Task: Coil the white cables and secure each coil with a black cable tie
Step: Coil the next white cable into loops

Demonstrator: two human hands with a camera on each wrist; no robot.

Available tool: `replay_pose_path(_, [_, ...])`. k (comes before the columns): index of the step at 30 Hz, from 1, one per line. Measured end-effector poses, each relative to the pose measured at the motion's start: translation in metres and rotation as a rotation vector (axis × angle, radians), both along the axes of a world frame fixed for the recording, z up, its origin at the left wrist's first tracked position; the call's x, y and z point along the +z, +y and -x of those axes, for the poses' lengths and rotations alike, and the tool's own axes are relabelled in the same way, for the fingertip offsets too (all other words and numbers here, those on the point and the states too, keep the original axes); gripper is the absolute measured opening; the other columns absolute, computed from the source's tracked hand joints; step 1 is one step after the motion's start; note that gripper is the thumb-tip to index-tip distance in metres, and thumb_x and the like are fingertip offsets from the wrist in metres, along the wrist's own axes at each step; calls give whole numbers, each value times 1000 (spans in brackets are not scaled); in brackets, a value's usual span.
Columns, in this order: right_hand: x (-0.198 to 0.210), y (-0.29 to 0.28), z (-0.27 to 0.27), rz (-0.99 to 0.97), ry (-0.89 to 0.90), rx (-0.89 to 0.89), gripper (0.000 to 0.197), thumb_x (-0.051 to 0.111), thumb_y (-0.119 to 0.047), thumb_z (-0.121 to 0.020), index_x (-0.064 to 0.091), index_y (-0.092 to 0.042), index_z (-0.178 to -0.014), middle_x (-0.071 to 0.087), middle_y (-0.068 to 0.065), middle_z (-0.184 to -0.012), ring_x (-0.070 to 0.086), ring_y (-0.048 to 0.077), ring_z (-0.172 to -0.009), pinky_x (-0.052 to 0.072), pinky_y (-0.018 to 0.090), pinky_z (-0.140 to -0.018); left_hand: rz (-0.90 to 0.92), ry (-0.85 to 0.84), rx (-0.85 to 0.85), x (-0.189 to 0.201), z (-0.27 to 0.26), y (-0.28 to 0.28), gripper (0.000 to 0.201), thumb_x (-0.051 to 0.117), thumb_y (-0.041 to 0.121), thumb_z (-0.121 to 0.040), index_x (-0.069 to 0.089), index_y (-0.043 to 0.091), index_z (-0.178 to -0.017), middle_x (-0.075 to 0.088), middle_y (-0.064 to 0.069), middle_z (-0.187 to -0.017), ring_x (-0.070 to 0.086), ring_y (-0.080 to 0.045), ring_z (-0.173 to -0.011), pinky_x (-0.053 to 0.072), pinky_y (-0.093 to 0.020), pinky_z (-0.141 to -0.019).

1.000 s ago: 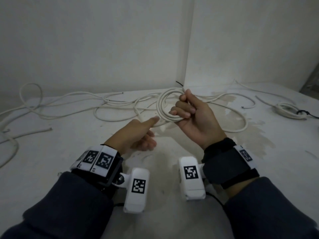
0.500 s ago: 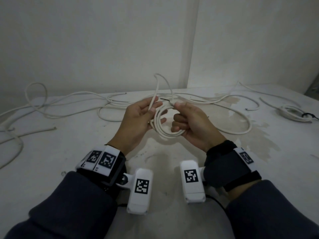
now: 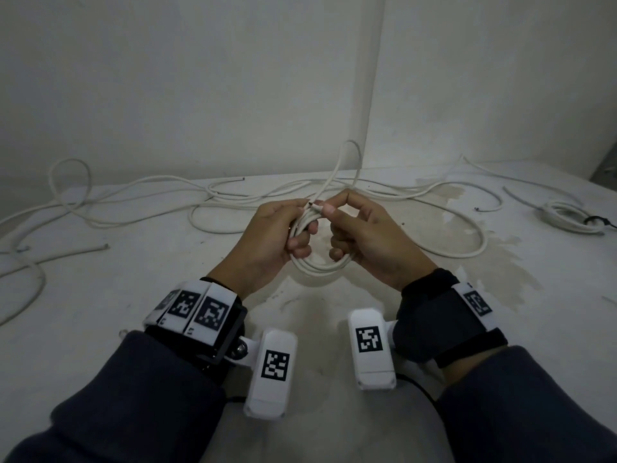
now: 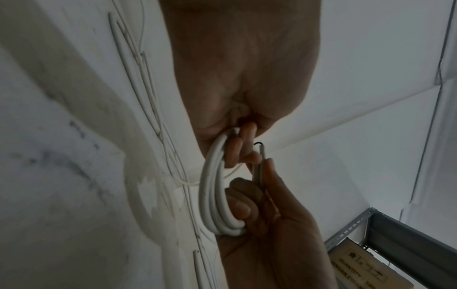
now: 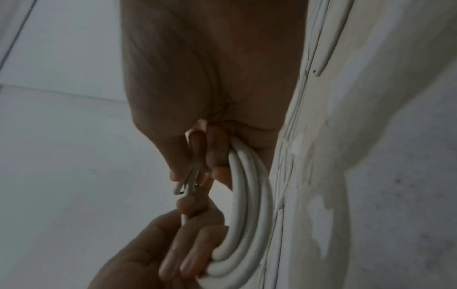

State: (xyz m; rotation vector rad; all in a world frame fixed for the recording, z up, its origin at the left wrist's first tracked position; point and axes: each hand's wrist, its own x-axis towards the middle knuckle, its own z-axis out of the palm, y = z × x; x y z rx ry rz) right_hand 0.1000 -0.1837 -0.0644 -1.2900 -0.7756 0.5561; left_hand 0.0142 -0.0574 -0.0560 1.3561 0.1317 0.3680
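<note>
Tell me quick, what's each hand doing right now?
Left hand: closed, fingers curled round the coil.
Right hand: closed, holding the coil, thumb and forefinger pinching a cable end.

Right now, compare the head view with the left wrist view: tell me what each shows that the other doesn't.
Only the head view shows the finished coil with its black cable tie at the far right of the table, and the loose cables spread along the wall. Only the left wrist view shows a grey metal shelf and a printed cardboard box. Both show the left hand and right hand gripping the white cable coil between them.
</note>
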Motion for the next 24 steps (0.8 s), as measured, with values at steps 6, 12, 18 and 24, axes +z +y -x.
replay_pose_path(6, [1, -4, -1, -9, -27, 91, 6, 60, -15, -92, 58, -14, -87, 31, -1, -51, 26, 14, -47, 41, 27, -52, -37, 122, -96, 3, -1, 2, 31, 31, 19, -95, 53, 8, -114, 39, 2, -54, 24, -7, -38, 24, -22, -43])
replay_pose_path(12, [-2, -5, -2, 11, -1, 92, 7, 67, -18, -86, 61, -15, -88, 34, -3, -49, 29, 13, -47, 43, 27, -54, -232, 146, -109, 3, 4, -4, 31, 48, 32, -97, 67, 14, -114, 19, -1, -65, 20, -9, -50, 24, -21, -47])
replay_pose_path(18, [-1, 5, 4, 107, -196, -97, 16, 60, -20, -94, 63, -8, -104, 44, -8, -50, 40, 9, -46, 44, 33, -61, -167, 118, -54, 2, 3, -1, 44, 46, 31, -99, 73, 20, -66, 21, 4, -60, 21, -5, -44, 24, -18, -44])
replay_pose_path(24, [5, -6, 0, 130, -225, 2, 49, 68, 2, -83, 53, -22, -122, 57, 8, -62, 55, 14, -51, 51, 25, -58, -282, 103, -36, 2, 3, 3, 34, 50, 28, -98, 45, 16, -67, 24, 5, -55, 20, -8, -46, 23, -19, -42])
